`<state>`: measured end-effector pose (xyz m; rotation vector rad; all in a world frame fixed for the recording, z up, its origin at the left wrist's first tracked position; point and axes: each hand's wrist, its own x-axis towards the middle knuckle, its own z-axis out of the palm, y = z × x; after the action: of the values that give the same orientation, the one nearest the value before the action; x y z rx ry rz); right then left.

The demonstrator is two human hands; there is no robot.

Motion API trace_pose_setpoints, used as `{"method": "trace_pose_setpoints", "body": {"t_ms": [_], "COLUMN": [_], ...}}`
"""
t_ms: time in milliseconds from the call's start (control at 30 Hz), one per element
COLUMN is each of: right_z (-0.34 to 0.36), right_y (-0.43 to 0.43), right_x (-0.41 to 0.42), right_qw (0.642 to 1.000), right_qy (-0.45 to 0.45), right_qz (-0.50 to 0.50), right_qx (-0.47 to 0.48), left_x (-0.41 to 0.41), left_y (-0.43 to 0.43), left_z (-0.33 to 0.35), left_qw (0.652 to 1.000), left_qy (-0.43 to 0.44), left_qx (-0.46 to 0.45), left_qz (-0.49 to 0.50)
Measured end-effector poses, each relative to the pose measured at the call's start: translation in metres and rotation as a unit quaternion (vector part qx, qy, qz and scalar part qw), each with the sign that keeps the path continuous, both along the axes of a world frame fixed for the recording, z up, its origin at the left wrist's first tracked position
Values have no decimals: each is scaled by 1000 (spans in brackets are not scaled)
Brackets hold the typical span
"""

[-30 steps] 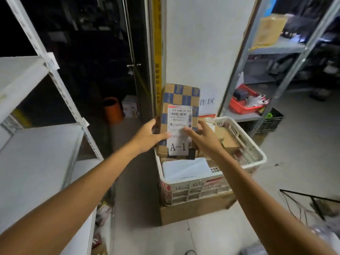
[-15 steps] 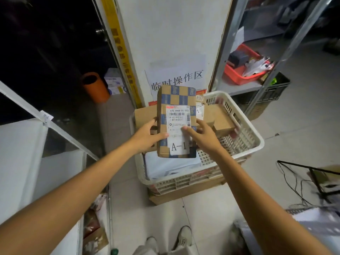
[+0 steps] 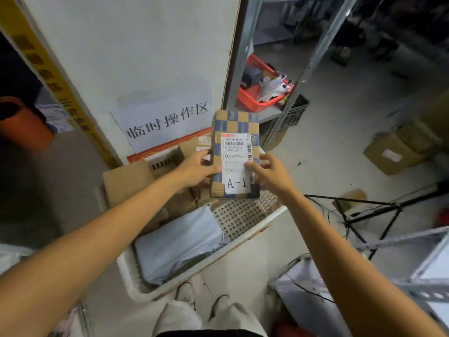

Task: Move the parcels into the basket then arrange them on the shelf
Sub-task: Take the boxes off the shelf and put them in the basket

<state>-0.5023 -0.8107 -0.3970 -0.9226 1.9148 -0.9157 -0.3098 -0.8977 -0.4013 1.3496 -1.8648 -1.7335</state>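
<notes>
**Checked parcel up over the basket, clamped from both sides**

Down low first: white perforated basket (image 3: pixel 243 215) on the floor by the wall, already loaded. Inside, a pale soft mailer (image 3: pixel 177 244) lying flat at the near end, plain brown cartons (image 3: pixel 126 183) stacked at the far end. Over the far right end, lifted clear of the load, the blue-and-tan checked parcel (image 3: pixel 237 122), upright, label side to the camera. Left hand (image 3: pixel 194 170) on the left edge, thumb across the front, fingers wrapped behind. Right hand (image 3: pixel 269 173) on the right edge, thumb tip pressing the front, fingers curled round the side. A two-sided clamp at about mid-height. Smallest of all: the white label (image 3: pixel 237 183), barcode up top, "A-1" printed large at the foot.

Handling, by the look of it: stiff corrugated card, taped at the corners, probably light, judging by that easy fingertip hold. Decent grip on bare card, likely slicker on tape and label. Best taken by the long edges as now, or with one palm under the bottom for the carry to the shelf. Worth avoiding: squeezing the flat faces, dragging a thumb across the label.
</notes>
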Motion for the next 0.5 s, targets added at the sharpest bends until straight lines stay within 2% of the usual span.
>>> {"method": "trace_pose_setpoints", "body": {"t_ms": [133, 233, 500], "right_z": [-16, -34, -65], "right_y": [-10, -23, -73], "right_x": [-24, -38, -84], "right_qw": [999, 999, 990], "right_qy": [0, 11, 118], "right_qz": [-28, -41, 74], "right_qx": [20, 25, 15], "left_x": [-31, -52, -108], "left_y": [-11, -14, -33], "left_z": [-13, -21, -52], "left_qw": [999, 996, 983], "left_qy": [17, 30, 2], "left_qx": [33, 74, 81], "left_qz": [6, 49, 164]}}
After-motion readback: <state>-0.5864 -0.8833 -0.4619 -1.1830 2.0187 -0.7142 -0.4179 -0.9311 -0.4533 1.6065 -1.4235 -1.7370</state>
